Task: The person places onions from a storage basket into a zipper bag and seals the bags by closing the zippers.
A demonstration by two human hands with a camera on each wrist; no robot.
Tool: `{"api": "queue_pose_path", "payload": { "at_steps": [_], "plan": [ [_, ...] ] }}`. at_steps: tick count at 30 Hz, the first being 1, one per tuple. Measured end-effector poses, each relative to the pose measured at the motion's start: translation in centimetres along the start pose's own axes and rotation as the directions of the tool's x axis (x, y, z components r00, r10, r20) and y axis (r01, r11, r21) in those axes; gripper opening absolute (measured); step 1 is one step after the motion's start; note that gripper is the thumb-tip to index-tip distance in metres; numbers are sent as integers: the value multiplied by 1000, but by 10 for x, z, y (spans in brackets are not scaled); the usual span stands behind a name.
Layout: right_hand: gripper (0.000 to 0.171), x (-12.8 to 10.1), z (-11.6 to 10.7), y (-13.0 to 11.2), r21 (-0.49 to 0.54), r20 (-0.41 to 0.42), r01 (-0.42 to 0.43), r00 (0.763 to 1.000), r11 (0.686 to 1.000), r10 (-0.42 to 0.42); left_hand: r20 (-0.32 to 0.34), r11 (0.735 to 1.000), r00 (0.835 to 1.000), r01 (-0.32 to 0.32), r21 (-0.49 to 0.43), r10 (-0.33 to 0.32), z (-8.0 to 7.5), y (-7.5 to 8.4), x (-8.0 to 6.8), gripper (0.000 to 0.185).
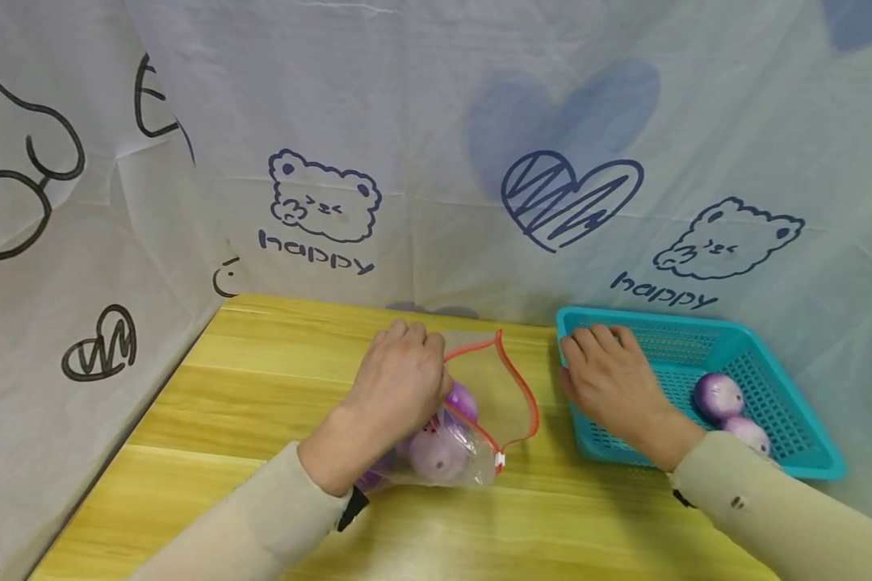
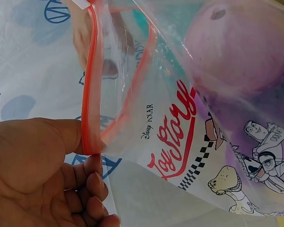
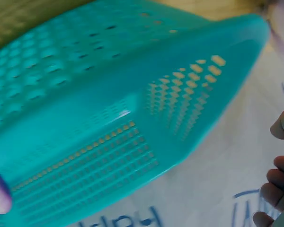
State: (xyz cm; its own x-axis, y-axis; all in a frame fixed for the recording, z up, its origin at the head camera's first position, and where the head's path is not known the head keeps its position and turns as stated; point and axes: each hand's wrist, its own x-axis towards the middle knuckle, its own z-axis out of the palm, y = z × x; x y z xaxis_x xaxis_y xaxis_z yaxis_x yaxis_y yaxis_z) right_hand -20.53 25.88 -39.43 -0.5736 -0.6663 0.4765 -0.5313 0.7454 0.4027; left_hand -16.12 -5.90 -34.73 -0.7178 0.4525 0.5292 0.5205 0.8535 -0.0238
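My left hand point(image 1: 403, 371) pinches the red zip edge of a clear zip bag point(image 2: 132, 179) between thumb and fingers. The bag's mouth gapes to the right, with a white slider point(image 1: 500, 460) at its near corner. Several purple-and-white balls point(image 1: 438, 456) are inside it. "Toy Story" lettering point(image 2: 173, 132) and cartoon figures are printed on the bag. Over the left rim of a turquoise basket point(image 1: 807, 415), my right hand point(image 1: 610, 379) has its fingers loosely curled. Nothing shows between its thumb and fingers in the right wrist view.
Two purple-and-white balls point(image 1: 718, 395) lie toward the right inside the basket, one partly behind my right forearm. Bag and basket stand on a yellow wood-grain table point(image 1: 262, 347). White cloth point(image 1: 421, 161) with printed bears and hearts hangs behind and at the left.
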Motion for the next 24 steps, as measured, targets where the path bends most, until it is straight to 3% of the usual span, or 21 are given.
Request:
{"api": "queue_pose_path", "payload": {
  "at_steps": [15, 21, 24],
  "plan": [
    [64, -64, 6, 69, -19, 57, -39, 998, 999, 40, 33, 1000, 999, 14, -26, -14, 0, 0, 0, 21],
    [43, -79, -3, 91, -18, 103, -80, 991, 997, 82, 76, 999, 997, 32, -37, -29, -1, 0, 1, 20],
    [48, -86, -6, 99, -22, 113, -107, 988, 994, 109, 92, 998, 995, 41, -48, -37, -1, 0, 1, 20]
  ]
}}
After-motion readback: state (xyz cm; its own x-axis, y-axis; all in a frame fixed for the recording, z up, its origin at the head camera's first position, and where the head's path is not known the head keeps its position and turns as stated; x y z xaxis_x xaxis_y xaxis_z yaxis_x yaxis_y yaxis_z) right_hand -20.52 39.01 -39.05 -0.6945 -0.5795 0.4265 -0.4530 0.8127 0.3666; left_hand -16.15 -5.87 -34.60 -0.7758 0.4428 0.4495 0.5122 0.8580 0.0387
